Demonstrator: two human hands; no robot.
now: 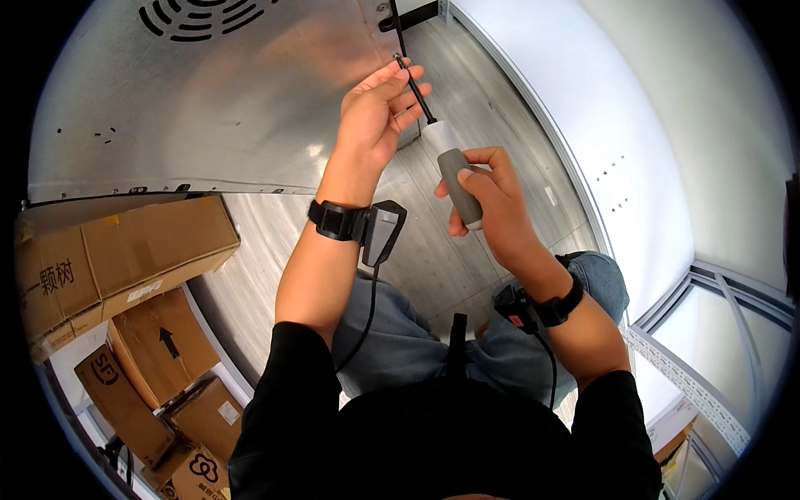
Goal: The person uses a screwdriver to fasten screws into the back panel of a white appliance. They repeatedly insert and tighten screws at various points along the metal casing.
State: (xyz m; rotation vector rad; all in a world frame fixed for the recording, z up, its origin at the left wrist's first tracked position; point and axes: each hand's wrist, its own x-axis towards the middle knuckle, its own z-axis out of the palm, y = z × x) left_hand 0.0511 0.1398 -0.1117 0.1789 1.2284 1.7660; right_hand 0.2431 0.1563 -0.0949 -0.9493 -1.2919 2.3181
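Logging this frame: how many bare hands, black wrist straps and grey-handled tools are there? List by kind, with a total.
Bare hands (left hand, right hand): 2
Black wrist straps (left strap, right strap): 2
Grey-handled, black-shafted screwdriver: 1
Total: 5

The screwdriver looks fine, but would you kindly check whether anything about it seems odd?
Nothing stands out: the screwdriver looks whole, the right hand holds its grey handle, and the left hand is at its dark shaft. The tip is too small to check.
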